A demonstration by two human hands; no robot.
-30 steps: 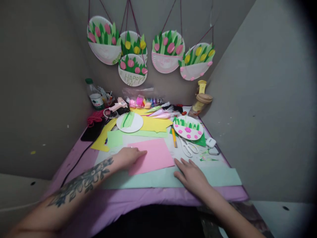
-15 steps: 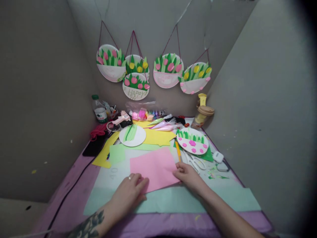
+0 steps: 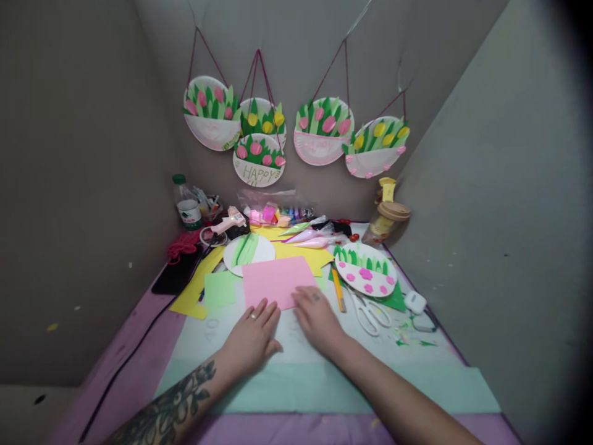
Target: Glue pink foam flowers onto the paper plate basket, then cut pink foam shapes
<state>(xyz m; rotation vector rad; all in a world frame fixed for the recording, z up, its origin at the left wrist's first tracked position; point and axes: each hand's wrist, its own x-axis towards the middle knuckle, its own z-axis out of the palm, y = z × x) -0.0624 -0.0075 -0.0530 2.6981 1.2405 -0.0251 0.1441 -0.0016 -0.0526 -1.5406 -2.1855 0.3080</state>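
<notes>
Resting left hand (image 3: 252, 337) and right hand (image 3: 318, 316) at near edge of pink paper (image 3: 278, 278); fingers of both extended, nothing gripped. Paper on table (image 3: 134, 355), overlapping green-striped plate (image 3: 265, 249), left of scissors (image 3: 367, 312).

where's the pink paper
In the head view, the pink paper rectangle lies centrally, left hand and right hand at its near edge, with a round white plate behind-left.

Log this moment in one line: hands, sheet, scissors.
left hand: fingers on near edge of pink sheet | right hand: fingers at near right corner | pink sheet: overlaps plate with green strips | scissors: untouched
</notes>
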